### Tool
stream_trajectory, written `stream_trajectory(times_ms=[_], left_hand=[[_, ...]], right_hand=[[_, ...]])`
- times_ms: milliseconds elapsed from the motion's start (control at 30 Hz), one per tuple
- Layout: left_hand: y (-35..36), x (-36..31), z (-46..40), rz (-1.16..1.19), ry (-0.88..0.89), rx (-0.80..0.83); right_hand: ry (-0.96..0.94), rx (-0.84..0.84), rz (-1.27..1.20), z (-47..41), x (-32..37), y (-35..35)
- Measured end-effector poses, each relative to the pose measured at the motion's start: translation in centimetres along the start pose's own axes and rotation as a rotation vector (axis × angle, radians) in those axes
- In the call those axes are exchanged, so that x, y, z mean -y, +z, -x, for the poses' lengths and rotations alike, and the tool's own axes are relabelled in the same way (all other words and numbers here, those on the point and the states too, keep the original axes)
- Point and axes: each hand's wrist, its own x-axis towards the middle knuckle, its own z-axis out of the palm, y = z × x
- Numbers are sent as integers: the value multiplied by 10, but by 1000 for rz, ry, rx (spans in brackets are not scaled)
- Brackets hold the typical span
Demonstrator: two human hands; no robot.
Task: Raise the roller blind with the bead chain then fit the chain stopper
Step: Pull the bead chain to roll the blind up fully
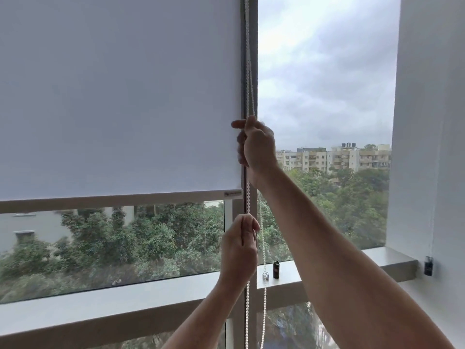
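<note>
Bead chain point(247, 195) runs down the middle of the frame along the window's upright post, and both hands grip the same strand of it. Right hand point(255, 147), just above centre, has its fingers curled round the chain, the forefinger pointing left over the blind's edge. Left hand point(240, 248), directly below and well apart from the right, pinches the chain between thumb and curled fingers, just under the blind's bottom bar. Between the two hands the strand hangs straight; below the left hand it drops on toward the bottom edge. A second strand of the loop hangs just to the right, passing behind the right wrist.

Roller blind point(118, 96) fills the upper left of the frame, its bottom bar point(120, 196) level with a horizontal window rail. On the sill point(392, 256) at lower right of centre stand a small dark bottle point(276, 269) and, near it, a small clear piece point(265, 276) on the second strand; whether that is the stopper I cannot tell.
</note>
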Motion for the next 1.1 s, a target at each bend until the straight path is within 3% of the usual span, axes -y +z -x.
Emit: stream_trajectory(times_ms=[167, 333, 433, 567, 767, 933, 1100], left_hand=[[-3, 1, -2, 9, 45, 22], [-10, 1, -11, -16, 10, 154], [-18, 1, -25, -195, -9, 111], [-29, -14, -57, -214, -122, 33], [-24, -74, -108, 7, -29, 4], [-7, -125, -136, 144, -57, 138], [17, -144, -138, 293, -101, 120]], right_hand=[[-196, -87, 63, 5, -9, 2], [-303, -135, 140, 8, -9, -4], [-327, -134, 177, 22, -23, -9], [-286, -89, 118, 42, -47, -17], [-289, -96, 130, 59, -62, -27], [-250, -100, 152, 83, -83, -31], [-269, -71, 156, 92, -84, -33]])
